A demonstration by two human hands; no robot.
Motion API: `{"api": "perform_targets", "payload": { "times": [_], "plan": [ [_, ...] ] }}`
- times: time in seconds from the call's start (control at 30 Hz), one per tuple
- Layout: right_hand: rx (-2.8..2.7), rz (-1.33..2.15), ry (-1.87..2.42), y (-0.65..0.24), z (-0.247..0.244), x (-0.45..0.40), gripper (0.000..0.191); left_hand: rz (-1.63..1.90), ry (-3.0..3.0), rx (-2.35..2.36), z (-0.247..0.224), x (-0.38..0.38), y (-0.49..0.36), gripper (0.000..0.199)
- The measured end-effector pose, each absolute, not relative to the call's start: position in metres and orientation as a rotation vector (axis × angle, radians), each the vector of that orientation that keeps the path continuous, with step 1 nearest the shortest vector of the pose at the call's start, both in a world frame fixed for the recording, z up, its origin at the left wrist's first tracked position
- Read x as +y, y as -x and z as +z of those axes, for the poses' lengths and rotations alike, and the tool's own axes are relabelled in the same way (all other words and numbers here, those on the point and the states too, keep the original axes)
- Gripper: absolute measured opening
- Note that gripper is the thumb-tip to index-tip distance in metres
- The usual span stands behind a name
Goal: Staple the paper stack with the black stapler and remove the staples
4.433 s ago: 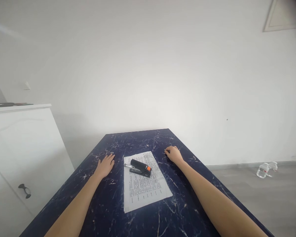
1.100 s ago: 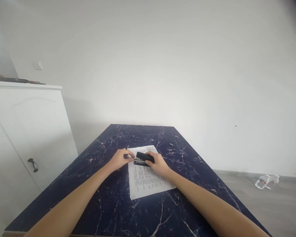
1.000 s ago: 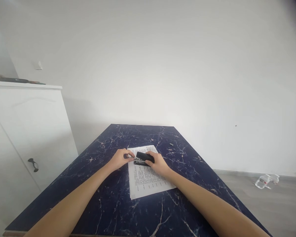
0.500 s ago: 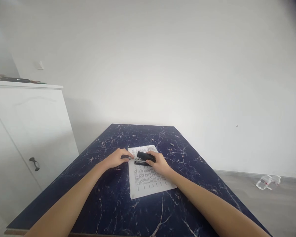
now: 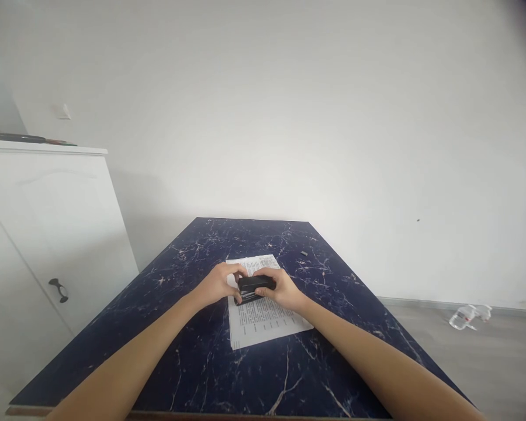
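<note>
A black stapler (image 5: pixel 253 285) is held over a stack of printed sheets (image 5: pixel 258 327) on the dark blue marbled table. My right hand (image 5: pixel 284 290) grips its right end, thumb in front and fingers behind. At the stapler's left end, my left hand (image 5: pixel 222 283) curls its thumb and fingers around the tip. A narrow gap with a pale metal strip shows between the stapler's top and base. Both hands partly cover the stapler and the upper part of the sheets.
A small grey piece (image 5: pixel 304 253) lies on the table (image 5: pixel 193 356) beyond the papers. To the left stands a white cabinet (image 5: pixel 61 222) with a dark handle (image 5: pixel 58 290). Clear plastic packaging (image 5: pixel 470 316) rests on the floor at right, and a white wall rises behind.
My left hand has moved right, from the papers' left edge onto the stapler's tip. The stapler's top has come down closer to its base, and the stapler has shifted slightly nearer me.
</note>
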State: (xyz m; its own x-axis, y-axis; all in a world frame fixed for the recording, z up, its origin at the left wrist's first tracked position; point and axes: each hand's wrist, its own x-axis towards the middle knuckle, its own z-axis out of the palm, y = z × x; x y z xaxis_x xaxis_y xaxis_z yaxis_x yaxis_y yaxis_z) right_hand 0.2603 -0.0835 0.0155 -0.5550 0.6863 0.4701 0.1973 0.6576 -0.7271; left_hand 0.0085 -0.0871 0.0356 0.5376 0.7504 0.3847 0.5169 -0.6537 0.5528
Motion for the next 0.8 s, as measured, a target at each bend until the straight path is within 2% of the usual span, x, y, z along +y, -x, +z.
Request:
{"api": "perform_targets", "payload": {
  "times": [0.13,0.23,0.33,0.4,0.5,0.6,0.67,0.73,0.8],
  "plan": [
    [-2.102,0.807,0.696,-0.265,0.031,-0.081,0.028,0.904,-2.318,1.12,0.038,-0.081,-0.007,0.057],
    [-2.0,0.729,0.845,-0.28,0.039,-0.071,0.029,0.929,-2.196,1.634,0.029,-0.076,-0.008,0.049],
    [-1.892,0.556,1.096,-0.306,0.037,-0.054,0.027,0.705,-2.08,2.167,0.014,-0.074,-0.011,0.069],
    [-1.825,0.435,1.25,-0.323,0.03,-0.042,0.025,0.524,-2.113,2.258,0.006,-0.074,-0.015,0.074],
    [-1.751,0.348,1.42,-0.341,0.018,-0.026,0.022,0.43,-2.156,2.15,0.001,-0.072,-0.021,0.051],
    [-1.746,0.334,1.511,-0.348,0.009,-0.016,0.02,0.466,-2.132,2.023,0.0,-0.069,-0.022,0.02],
    [-1.741,0.336,1.534,-0.351,0.007,-0.013,0.019,0.505,-2.129,2.002,0.0,-0.068,-0.02,0.007],
    [-1.738,0.339,1.544,-0.353,0.006,-0.012,0.021,0.55,-2.143,2.01,0.0,-0.069,-0.02,0.008],
    [-1.741,0.34,1.548,-0.354,0.006,-0.012,0.022,0.64,-2.16,1.979,0.0,-0.072,-0.021,0.021]
  ]
}}
